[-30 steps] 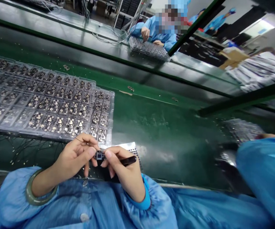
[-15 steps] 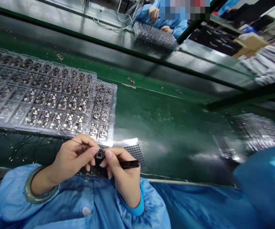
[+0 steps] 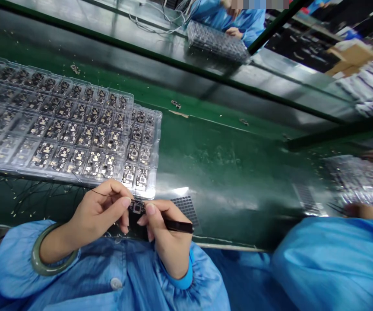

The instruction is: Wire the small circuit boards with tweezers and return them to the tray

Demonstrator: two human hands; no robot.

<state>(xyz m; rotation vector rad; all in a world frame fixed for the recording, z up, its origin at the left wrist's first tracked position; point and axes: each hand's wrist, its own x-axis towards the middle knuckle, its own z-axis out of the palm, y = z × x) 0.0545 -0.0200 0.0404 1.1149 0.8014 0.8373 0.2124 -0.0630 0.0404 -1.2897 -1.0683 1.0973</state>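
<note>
A small dark circuit board [image 3: 137, 208] with a square chip sits between my two hands, near the bench's front edge. My left hand [image 3: 100, 211] is closed in a pinch at the board's left side, with a thin black wire [image 3: 99, 194] running out from its fingertips. My right hand [image 3: 170, 237] pinches the board's right edge between thumb and fingers. A black, slim-handled tool [image 3: 180, 226] is tucked in that same hand, its tip hidden. Just beyond my hands lie stacked clear plastic trays [image 3: 158, 151] holding many similar boards.
A sheet of small black squares [image 3: 186, 208] lies right of my right hand. Loose black wires [image 3: 44, 194] spread at left. Stray boards [image 3: 175, 104] lie along the back. Co-workers in blue sit at right [image 3: 335, 259] and across the bench [image 3: 254, 21], by other trays [image 3: 219, 41].
The view has shifted slightly. My fingers have moved a little at the board, which shows more fully. The co-worker on the right has reached forward, and that person's hands now show by the trays.
</note>
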